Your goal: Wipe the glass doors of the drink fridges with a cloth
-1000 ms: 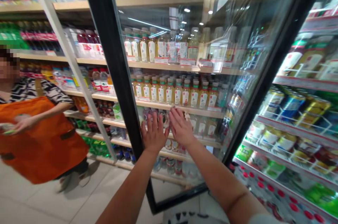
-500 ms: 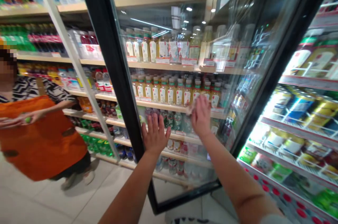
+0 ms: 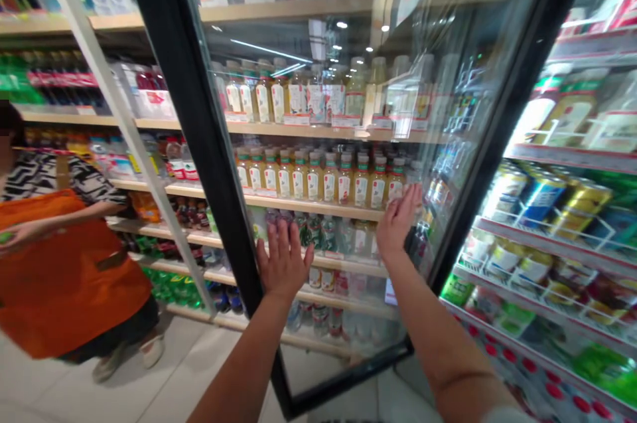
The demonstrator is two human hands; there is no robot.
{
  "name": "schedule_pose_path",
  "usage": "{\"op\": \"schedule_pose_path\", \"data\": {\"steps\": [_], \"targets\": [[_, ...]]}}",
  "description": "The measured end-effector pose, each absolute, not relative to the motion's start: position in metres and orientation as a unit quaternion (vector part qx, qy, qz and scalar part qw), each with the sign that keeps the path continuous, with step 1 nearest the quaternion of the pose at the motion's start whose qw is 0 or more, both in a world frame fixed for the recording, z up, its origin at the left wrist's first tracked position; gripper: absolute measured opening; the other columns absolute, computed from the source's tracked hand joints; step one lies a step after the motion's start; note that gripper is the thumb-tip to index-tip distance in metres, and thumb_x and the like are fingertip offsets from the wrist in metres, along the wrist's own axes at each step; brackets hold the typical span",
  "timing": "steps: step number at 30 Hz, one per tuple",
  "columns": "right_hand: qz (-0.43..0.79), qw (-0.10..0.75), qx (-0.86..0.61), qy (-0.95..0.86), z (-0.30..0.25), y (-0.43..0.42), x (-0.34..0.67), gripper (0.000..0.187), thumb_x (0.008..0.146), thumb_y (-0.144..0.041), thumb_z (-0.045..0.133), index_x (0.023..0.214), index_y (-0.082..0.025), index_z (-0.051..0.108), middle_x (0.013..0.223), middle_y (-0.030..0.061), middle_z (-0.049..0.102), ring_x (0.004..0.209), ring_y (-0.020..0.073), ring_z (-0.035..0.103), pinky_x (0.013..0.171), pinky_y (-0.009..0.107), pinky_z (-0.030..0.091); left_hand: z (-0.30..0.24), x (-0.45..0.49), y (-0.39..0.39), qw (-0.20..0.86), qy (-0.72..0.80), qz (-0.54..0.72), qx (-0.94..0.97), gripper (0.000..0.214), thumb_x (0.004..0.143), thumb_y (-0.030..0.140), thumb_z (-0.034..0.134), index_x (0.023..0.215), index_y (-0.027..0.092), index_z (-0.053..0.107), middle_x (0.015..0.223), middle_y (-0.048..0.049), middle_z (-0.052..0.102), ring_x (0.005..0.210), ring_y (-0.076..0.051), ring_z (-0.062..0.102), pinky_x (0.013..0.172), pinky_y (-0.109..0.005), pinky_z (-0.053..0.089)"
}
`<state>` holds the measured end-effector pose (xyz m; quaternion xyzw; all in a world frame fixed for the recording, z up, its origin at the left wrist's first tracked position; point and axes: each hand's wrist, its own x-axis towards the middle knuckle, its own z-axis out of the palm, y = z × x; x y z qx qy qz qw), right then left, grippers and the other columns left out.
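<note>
Both hands rest flat on the glass door (image 3: pixel 318 164) of a drinks cooler. The door stands open, swung out towards the viewer, its long axis upright and leaning a little in the view, with a black frame (image 3: pixel 199 164) down its left edge and another down its right.

The left hand (image 3: pixel 283 262) lies low on the pane, just beside the left frame, fingers spread and pointing up, palm against the glass. It holds nothing. The right hand (image 3: pixel 398 220) sits higher and further right, close to the right frame, also open with the fingers together and tilted up. Whether a cloth is under the palm cannot be told; nothing shows at its edges. Neither hand is closed on anything.

The door lies straight ahead of both hands, touching them. The right hand is the nearer one to the cooler's open side, where wire shelves (image 3: pixel 562 244) carry cans and bottles. The left hand is the nearer one to the door's outer edge.

Through the glass, rows of yellow bottles (image 3: pixel 318 177) stand on store shelves behind. At far left stands another person in an orange apron (image 3: pixel 64 277), well apart from the door, hands held at the waist.
</note>
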<state>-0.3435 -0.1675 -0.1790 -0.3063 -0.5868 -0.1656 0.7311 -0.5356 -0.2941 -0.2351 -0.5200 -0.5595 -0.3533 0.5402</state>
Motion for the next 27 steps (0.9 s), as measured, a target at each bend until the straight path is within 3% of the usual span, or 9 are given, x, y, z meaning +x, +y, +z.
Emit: {"op": "schedule_pose_path", "data": {"steps": [2,6,9,12,15,17,19,24,27], "targets": [[-0.168,0.709,-0.291,-0.62,-0.188,-0.18,-0.357,0.066,0.107,-0.016,0.031,0.168,-0.015,0.006,0.17,0.0191,0.019,0.16,0.0274,0.008,0.126,0.063,0.026,-0.236,-0.537,-0.292,0.535,-0.555,-0.363,-0.524,0.074,0.105,0.036,0.061,0.165,0.009,0.027,0.158,-0.0269,0.039,0.154,-0.039,0.02,0.124,-0.063,0.02],[-0.215,0.552,-0.145,-0.792,-0.204,-0.198,-0.379,0.069,0.102,-0.014,0.043,0.167,-0.017,0.019,0.161,0.014,0.043,0.157,0.0223,0.025,0.126,0.045,0.034,-0.239,-0.542,-0.288,0.507,-0.561,-0.382,-0.531,0.073,0.104,0.037,0.063,0.165,0.012,0.03,0.158,-0.0257,0.04,0.153,-0.041,0.024,0.123,-0.065,0.022],[-0.196,0.649,-0.23,-0.698,-0.202,-0.174,-0.35,0.065,0.105,-0.015,0.036,0.167,-0.018,0.019,0.164,0.017,0.039,0.157,0.0269,0.025,0.125,0.057,0.033,-0.239,-0.542,-0.288,0.51,-0.563,-0.382,-0.526,0.074,0.103,0.036,0.065,0.165,0.013,0.03,0.158,-0.0257,0.04,0.153,-0.041,0.025,0.122,-0.065,0.022],[-0.159,0.72,-0.315,-0.598,-0.199,-0.16,-0.334,0.064,0.107,-0.016,0.029,0.168,-0.016,0.009,0.17,0.02,0.02,0.16,0.0295,0.011,0.124,0.067,0.026,-0.236,-0.541,-0.288,0.522,-0.552,-0.378,-0.528,0.078,0.103,0.034,0.065,0.166,0.011,0.025,0.159,-0.0264,0.037,0.154,-0.041,0.02,0.123,-0.065,0.021],[-0.174,0.674,-0.263,-0.668,-0.2,-0.181,-0.36,0.067,0.105,-0.013,0.032,0.168,-0.013,0.007,0.17,0.0195,0.022,0.16,0.0287,0.01,0.127,0.06,0.026,-0.233,-0.542,-0.287,0.532,-0.545,-0.372,-0.531,0.079,0.104,0.033,0.063,0.167,0.009,0.021,0.16,-0.0281,0.034,0.155,-0.04,0.016,0.123,-0.066,0.021],[-0.211,0.586,-0.168,-0.765,-0.202,-0.194,-0.374,0.068,0.105,-0.014,0.039,0.168,-0.016,0.013,0.163,0.0151,0.041,0.158,0.0241,0.021,0.128,0.048,0.029,-0.232,-0.544,-0.286,0.538,-0.542,-0.368,-0.531,0.079,0.105,0.035,0.061,0.167,0.008,0.02,0.161,-0.028,0.033,0.156,-0.04,0.014,0.124,-0.064,0.02],[-0.222,0.58,-0.143,-0.771,-0.202,-0.188,-0.366,0.069,0.103,-0.013,0.042,0.167,-0.017,0.018,0.156,0.0135,0.051,0.157,0.0228,0.027,0.128,0.047,0.03,-0.232,-0.545,-0.285,0.545,-0.543,-0.363,-0.526,0.078,0.106,0.038,0.059,0.167,0.009,0.02,0.162,-0.0272,0.031,0.156,-0.038,0.014,0.125,-0.062,0.018],[-0.17,0.732,-0.293,-0.591,-0.196,-0.135,-0.31,0.064,0.106,-0.015,0.036,0.167,-0.02,0.019,0.167,0.0171,0.031,0.158,0.0301,0.022,0.123,0.066,0.031,-0.235,-0.548,-0.282,0.549,-0.554,-0.354,-0.516,0.079,0.105,0.037,0.06,0.167,0.01,0.02,0.163,-0.0265,0.027,0.155,-0.04,0.014,0.125,-0.063,0.019],[-0.165,0.717,-0.295,-0.61,-0.192,-0.145,-0.331,0.065,0.105,-0.015,0.032,0.168,-0.013,0.012,0.17,0.0185,0.023,0.159,0.0302,0.016,0.125,0.064,0.027,-0.237,-0.552,-0.279,0.545,-0.553,-0.361,-0.517,0.081,0.103,0.037,0.061,0.168,0.012,0.019,0.164,-0.0262,0.027,0.154,-0.042,0.016,0.124,-0.067,0.021]]}}
